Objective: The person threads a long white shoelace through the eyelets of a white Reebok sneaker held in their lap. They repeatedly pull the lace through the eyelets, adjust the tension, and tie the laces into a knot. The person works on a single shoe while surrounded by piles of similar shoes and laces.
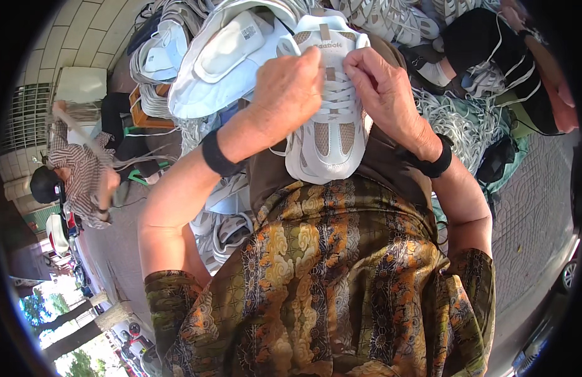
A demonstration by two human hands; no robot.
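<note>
The left hand (288, 85) and right hand (386, 85) had fingers pressed together at the shoe (332, 135), their hold unclear, and the lace (339, 97) likely wanted even tension on 2 sides.

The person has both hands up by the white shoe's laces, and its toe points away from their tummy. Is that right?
Not quite. The toe of the white shoe points toward the person's tummy, not away from it; the head view shows this. The left hand and right hand are indeed both up by its laces.
</note>
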